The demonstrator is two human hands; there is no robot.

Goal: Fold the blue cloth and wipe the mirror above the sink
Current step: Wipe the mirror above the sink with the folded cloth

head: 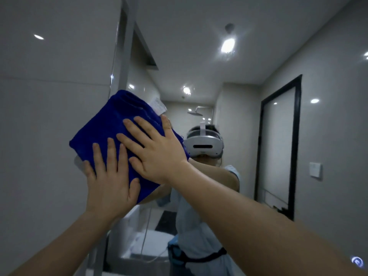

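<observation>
Pressing blue cloth (103, 124) to mirror (239, 56), centre-left, left hand (111, 176) & right hand (159, 154) flat-fingered, gripping nothing; uneven pressure could unfold it.

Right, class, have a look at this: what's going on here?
A person is wiping a large wall mirror with a folded deep-blue fabric cloth. The left hand and the right hand both press flat on the cloth, fingers straight, holding it against the glass near the mirror's left edge. The folding is done; the wiping is under way.
</observation>
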